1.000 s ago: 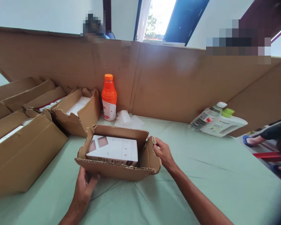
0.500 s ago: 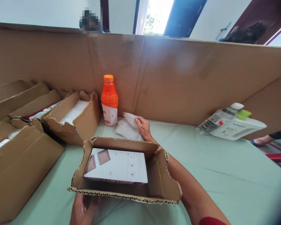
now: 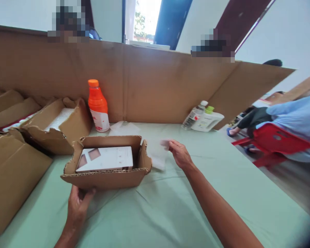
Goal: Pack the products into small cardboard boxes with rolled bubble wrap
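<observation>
My left hand (image 3: 78, 205) grips the near lower edge of an open cardboard box (image 3: 105, 181), with some fingers hidden beneath it. Inside that box lies a white carton (image 3: 108, 158) printed with brownish squares. To the right of the box, my right hand (image 3: 181, 154) pinches a thin, translucent white plastic sheet (image 3: 157, 156) that hangs down blurred by motion. More of the same sheeting (image 3: 125, 128) rests on the table behind the box, by an orange bottle (image 3: 98, 106) with a white label.
Several cardboard boxes (image 3: 15, 186) crowd the left side, one holding a bubble-wrapped item (image 3: 59, 119). A clear bottle (image 3: 195, 115) leans against a white jug (image 3: 209, 121) at the back right. A cardboard wall (image 3: 157, 86) closes the far side. A person sits on a red chair (image 3: 281, 137) beyond the right edge.
My right hand has drawn a plastic sheet from the pile toward me and to the right. The box looks lower and less tilted toward me. The view has swung right.
</observation>
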`<state>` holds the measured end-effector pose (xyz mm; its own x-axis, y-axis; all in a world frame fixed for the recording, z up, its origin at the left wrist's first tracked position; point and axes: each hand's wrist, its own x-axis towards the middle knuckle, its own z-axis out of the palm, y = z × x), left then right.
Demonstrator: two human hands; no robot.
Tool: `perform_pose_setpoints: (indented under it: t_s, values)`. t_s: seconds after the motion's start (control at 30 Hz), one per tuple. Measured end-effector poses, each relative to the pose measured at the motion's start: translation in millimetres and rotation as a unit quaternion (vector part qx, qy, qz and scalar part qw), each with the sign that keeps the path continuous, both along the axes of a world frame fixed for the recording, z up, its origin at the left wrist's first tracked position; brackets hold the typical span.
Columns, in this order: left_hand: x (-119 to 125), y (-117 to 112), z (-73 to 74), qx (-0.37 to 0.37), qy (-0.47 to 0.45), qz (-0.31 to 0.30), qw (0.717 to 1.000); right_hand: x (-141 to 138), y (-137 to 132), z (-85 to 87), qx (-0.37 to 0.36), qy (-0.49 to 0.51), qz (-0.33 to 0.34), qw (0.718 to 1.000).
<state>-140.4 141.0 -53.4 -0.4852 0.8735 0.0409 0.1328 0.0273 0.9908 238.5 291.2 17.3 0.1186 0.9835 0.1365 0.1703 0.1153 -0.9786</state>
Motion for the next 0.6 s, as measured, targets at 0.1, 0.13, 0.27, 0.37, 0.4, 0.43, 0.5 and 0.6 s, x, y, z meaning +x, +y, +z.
perform_pose_setpoints:
  t_s: [0.1, 0.13, 0.27, 0.37, 0.4, 0.43, 0.5, 0.6]
  values:
    - [-2.8, 2.1, 2.4, -0.004, 0.032, 0.007, 0.999, 22.6, -2.3, 1.5, 0.001, 0.004, -0.047, 0.999]
    - [-2.8, 2.3, 4.0, -0.003, 0.042, 0.006, 0.999, 29.3, 0.8, 2.4, 0.004, 0.0, -0.067, 0.998]
    - [-1.6, 0.4, 11.9, 0.03, 0.071, -0.002, 0.997, 54.2, 8.7, 4.1, 0.019, -0.044, -0.151, 0.987]
    - [-3.1, -3.2, 15.9, 0.033, 0.085, 0.001, 0.996, 62.3, -8.5, 0.7, 0.037, -0.089, -0.196, 0.976]
    - [-4.0, -4.5, 16.8, 0.021, 0.09, 0.001, 0.996, 60.0, -18.9, -1.1, 0.045, -0.101, -0.199, 0.974]
    - [-5.0, -5.5, 17.5, 0.007, 0.1, 0.003, 0.995, 54.6, -30.6, -2.9, 0.052, -0.11, -0.195, 0.973]
    - [-6.3, -6.9, 18.7, -0.015, 0.146, 0.014, 0.989, 34.1, -55.3, -6.7, 0.069, -0.128, -0.145, 0.979]
    - [-6.6, -7.1, 19.2, -0.02, 0.222, 0.039, 0.974, -13.9, -86.4, -10.4, 0.075, -0.157, 0.015, 0.985]
